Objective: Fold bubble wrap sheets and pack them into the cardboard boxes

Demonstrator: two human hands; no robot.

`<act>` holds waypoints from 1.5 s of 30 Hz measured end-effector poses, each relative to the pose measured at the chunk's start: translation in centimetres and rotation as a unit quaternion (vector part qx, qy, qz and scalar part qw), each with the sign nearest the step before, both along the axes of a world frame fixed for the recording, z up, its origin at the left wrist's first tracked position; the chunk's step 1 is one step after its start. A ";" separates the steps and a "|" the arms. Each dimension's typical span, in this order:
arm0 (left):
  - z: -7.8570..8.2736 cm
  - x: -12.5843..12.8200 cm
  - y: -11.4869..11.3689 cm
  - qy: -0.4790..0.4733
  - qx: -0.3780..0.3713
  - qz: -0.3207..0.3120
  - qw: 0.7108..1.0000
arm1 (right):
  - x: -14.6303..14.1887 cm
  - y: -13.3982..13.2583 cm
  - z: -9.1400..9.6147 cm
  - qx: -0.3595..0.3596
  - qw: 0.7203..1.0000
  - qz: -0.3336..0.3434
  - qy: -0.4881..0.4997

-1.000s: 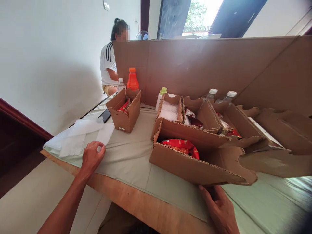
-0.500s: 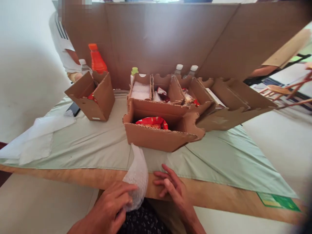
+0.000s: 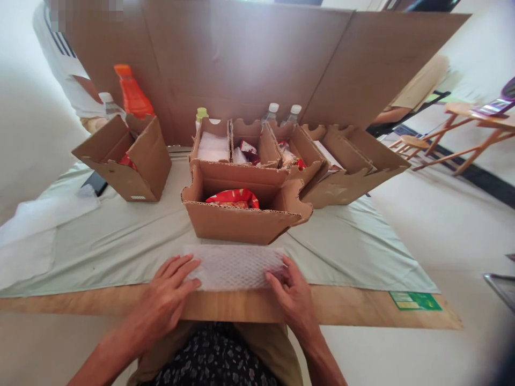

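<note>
A strip of bubble wrap (image 3: 237, 267) lies flat along the front of the cloth-covered table. My left hand (image 3: 171, 287) rests at its left end, fingers stretched out over the edge. At the right end, my right hand (image 3: 293, 295) has its thumb on top and its fingers curled round the edge. Just behind the strip stands an open cardboard box (image 3: 241, 224) with a red snack bag (image 3: 237, 197) inside.
Behind it, a row of cardboard boxes (image 3: 341, 190) holds packets and white wrap. Another box (image 3: 151, 177) stands left, near an orange bottle (image 3: 134, 96). More bubble wrap (image 3: 36, 230) lies far left. A tall cardboard panel (image 3: 249, 59) closes the back; people sit beyond it.
The bubble wrap, hanging curved from my left hand before, is now laid flat sideways on the table. My right hand has come onto its right end. The view has shifted right.
</note>
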State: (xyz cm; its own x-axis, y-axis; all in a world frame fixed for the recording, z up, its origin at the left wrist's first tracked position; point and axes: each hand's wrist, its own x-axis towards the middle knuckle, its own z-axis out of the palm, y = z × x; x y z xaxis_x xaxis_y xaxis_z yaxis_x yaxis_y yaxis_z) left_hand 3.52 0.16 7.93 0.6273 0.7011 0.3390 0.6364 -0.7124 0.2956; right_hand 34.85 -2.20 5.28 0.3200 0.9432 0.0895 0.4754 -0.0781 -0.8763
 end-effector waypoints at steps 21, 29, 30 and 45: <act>-5.3 4.2 1.7 0.001 -0.038 0.048 0.998 | -2.6 0.5 -1.6 0.044 0.917 0.223 -0.329; -5.2 4.3 1.3 0.004 -0.003 0.052 0.999 | 4.0 -4.0 -1.8 0.098 0.926 0.071 -0.357; -5.1 4.3 1.2 0.009 0.002 0.050 0.999 | 3.3 -4.0 -1.7 0.108 0.927 0.094 -0.346; -3.1 4.4 0.1 -0.029 0.002 0.091 0.995 | 1.8 -0.1 2.0 0.103 0.935 0.185 -0.283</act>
